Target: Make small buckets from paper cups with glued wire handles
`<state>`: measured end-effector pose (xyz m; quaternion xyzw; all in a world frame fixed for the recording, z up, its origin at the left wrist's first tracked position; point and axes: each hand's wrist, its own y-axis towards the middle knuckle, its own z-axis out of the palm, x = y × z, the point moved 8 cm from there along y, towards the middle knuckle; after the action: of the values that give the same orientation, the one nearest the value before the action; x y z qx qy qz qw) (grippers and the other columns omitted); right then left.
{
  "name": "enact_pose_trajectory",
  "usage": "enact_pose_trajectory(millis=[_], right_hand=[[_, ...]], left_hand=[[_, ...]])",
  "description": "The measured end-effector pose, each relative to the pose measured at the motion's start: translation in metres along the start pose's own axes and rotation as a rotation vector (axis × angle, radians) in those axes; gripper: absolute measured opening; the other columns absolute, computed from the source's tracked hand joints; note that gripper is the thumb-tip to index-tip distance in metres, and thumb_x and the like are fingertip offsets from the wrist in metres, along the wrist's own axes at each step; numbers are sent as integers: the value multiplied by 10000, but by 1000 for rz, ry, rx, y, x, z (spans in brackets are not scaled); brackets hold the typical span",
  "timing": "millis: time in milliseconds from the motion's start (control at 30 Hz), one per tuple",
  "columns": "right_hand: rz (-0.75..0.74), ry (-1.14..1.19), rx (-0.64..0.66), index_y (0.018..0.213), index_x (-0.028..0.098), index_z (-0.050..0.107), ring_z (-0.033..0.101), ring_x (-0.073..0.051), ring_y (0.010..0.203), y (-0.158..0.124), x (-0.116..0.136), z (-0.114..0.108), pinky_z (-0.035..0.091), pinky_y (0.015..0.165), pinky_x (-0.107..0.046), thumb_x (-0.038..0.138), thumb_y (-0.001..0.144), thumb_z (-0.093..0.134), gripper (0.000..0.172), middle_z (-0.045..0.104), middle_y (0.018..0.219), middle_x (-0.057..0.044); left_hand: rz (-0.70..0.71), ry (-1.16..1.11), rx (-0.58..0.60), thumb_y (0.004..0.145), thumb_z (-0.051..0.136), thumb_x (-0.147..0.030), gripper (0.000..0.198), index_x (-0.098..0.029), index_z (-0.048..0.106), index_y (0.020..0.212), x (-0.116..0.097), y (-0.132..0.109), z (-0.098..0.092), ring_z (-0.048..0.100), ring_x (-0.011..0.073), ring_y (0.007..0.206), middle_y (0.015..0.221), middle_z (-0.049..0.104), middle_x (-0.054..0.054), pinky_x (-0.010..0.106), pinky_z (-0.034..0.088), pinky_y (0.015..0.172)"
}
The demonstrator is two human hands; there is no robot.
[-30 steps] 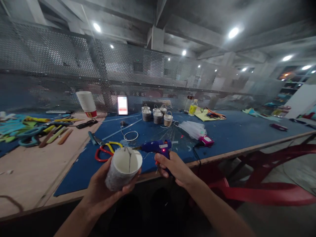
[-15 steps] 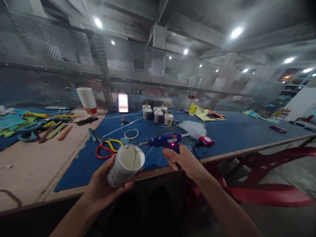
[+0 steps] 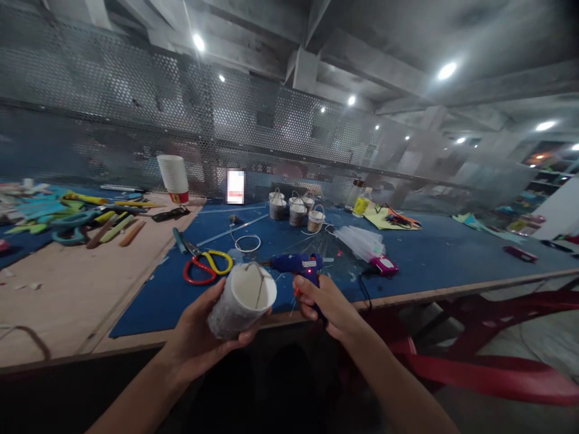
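My left hand (image 3: 199,328) is closed round a paper cup (image 3: 233,310) with a mottled grey outside and a white inside, tilted so its mouth faces me. A thin brown cord or wire lies across the mouth. In my right hand (image 3: 323,304) is a blue hot glue gun (image 3: 294,263) with a lit red light, fingers wrapped round its handle. Its nozzle points left and sits at the cup's far rim; whether it touches cannot be made out. Scissors (image 3: 201,271) with one red and one yellow handle lie just behind the cup.
Several small handled cups (image 3: 297,212) stand at the back of the blue mat (image 3: 149,310). Stacked white cups (image 3: 173,175) rise at the left. Right of the glue gun lies a clear plastic bag (image 3: 359,241). A wire coil (image 3: 248,243) and a yellow-labelled bottle (image 3: 362,204) are farther back.
The glue gun has moved left, bringing its nozzle to the cup's rim. The view has shifted slightly, and the cup sits a little farther right in it.
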<state>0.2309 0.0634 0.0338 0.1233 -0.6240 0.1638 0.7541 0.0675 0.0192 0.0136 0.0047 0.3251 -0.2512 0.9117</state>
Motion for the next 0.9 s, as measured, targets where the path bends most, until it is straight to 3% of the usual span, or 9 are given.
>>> enact_pose_trajectory(millis=[200, 400, 533, 733, 900], right_hand=[[23, 76, 30, 784, 160, 535, 360, -24, 398, 0, -4, 4, 230, 427, -189, 510, 847, 736, 409, 361, 561, 103], [20, -25, 17, 679, 178, 477, 356, -29, 385, -2, -2, 5, 245, 430, -208, 535, 859, 708, 461, 400, 533, 88], [-38, -245, -13, 628, 184, 481, 391, -50, 396, -4, 10, 0, 309, 468, -223, 540, 896, 655, 478, 428, 475, 73], [-27, -682, -47, 645, 180, 584, 513, -109, 457, -13, 35, -11, 385, 527, -242, 549, 915, 617, 458, 550, 443, 22], [-39, -679, -65, 558, 188, 530, 504, -106, 459, -17, 44, -18, 388, 535, -243, 568, 906, 620, 523, 520, 428, 25]], left_hand=[[10, -46, -18, 833, 722, -441, 427, -193, 651, 1174, 0, -1, -2, 697, 244, 660, 957, 749, 169, 301, 536, 559], [28, -59, -36, 830, 729, -430, 422, -208, 655, 1180, -2, -2, -7, 714, 284, 740, 973, 745, 174, 298, 526, 553], [36, -13, -10, 830, 719, -458, 428, -216, 655, 1177, -2, -1, -7, 680, 232, 608, 901, 748, 150, 270, 490, 508], [65, 87, -54, 821, 720, -469, 409, -192, 669, 1117, -5, 2, -10, 675, 237, 567, 833, 748, 148, 254, 460, 459], [74, 74, -71, 771, 761, -483, 446, -193, 663, 1095, -8, 1, -12, 661, 227, 543, 840, 751, 155, 253, 461, 453]])
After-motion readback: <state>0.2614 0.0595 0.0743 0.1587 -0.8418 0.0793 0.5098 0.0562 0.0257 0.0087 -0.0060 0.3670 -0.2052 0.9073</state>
